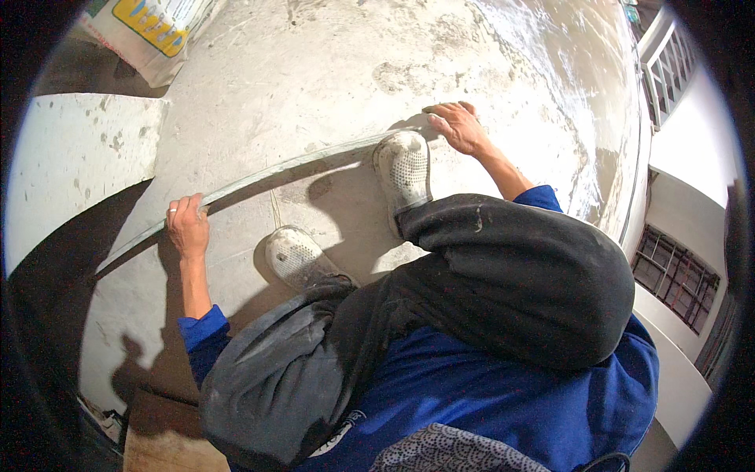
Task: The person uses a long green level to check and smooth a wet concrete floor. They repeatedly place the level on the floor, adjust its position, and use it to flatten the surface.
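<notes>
A long, thin, pale strip (275,167) crosses the floor in front of me, slanting from the lower left up to the right. Its surface is dusty, and I cannot tell its material. My left hand (187,226), with a ring on one finger, is closed over the strip toward its left part. My right hand (460,128) is at the strip's far right end, past the toe of my right shoe; the fingers are bent around that end, partly hidden. My right shoe (403,165), pale and full of holes, touches or nearly touches the strip. The left shoe (295,256) stands nearer me.
At the left lies a large pale, stained panel (86,145) with deep shadow below it. A printed sack (149,39) stands at the upper left. Wet, shiny floor (582,79) spreads at the upper right. A brown board (169,433) lies at the lower left, and a barred window (676,275) is at the right.
</notes>
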A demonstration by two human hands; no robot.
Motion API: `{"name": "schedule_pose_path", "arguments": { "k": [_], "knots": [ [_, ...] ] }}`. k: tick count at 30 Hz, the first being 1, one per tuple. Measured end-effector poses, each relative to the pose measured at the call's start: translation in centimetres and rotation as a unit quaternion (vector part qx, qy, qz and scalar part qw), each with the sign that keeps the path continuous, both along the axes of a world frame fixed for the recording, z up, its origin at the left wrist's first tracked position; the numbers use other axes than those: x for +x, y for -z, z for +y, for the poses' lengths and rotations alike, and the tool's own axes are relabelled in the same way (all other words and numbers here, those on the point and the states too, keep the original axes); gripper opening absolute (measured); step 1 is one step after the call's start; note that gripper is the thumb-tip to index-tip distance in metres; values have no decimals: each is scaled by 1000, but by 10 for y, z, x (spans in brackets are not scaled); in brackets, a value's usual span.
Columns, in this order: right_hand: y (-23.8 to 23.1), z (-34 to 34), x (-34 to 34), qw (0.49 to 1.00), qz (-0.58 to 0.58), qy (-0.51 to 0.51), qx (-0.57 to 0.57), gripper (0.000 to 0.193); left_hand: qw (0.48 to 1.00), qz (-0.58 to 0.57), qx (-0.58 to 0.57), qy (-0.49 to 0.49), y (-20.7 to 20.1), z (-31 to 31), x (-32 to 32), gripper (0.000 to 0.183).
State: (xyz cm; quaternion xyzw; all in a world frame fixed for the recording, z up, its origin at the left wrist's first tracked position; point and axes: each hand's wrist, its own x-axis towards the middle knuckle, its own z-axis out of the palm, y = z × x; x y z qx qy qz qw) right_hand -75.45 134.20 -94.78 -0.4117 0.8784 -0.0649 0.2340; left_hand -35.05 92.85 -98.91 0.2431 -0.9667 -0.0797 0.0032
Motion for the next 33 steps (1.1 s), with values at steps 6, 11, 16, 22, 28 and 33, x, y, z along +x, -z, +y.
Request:
{"name": "schedule_pose_path", "arguments": {
  "k": [6,11,16,22,28,33],
  "knots": [
    [-2,-2,-8,999,39,29,-15,54,999,-25,-2,-24,-6,-24,16,32],
    [1,4,-11,995,-22,99,13,50,995,-76,57,-41,-17,-41,41,31],
    [13,5,13,982,-91,165,-25,49,966,-187,158,-85,-33,-56,63,33],
    [14,-10,20,995,-48,88,-16,50,919,-313,229,-73,-51,-82,97,39],
    [12,-31,7,977,-83,187,-66,52,924,-271,245,-111,-42,-81,128,35],
    [19,-62,-9,964,-111,201,-137,47,898,-304,278,-154,-51,-79,126,30]
  ]
}}
